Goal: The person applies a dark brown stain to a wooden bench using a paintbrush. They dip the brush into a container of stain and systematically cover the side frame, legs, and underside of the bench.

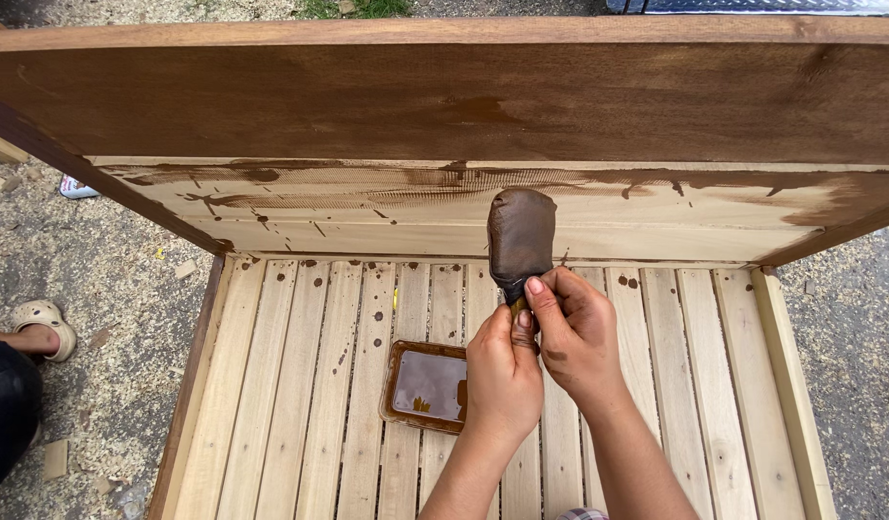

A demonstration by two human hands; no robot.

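Both hands meet over the pale slatted wooden frame (300,385): the left hand (503,374) and right hand (576,332) have their fingers clamped together on the short handle of a stain-soaked pad applicator (521,237). A shallow tray of brown stain (428,385) sits just left; beyond stands the half-stained board (444,106)

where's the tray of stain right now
In the head view, the tray of brown stain lies on the wooden slats just left of the left hand, below the stained backboard.
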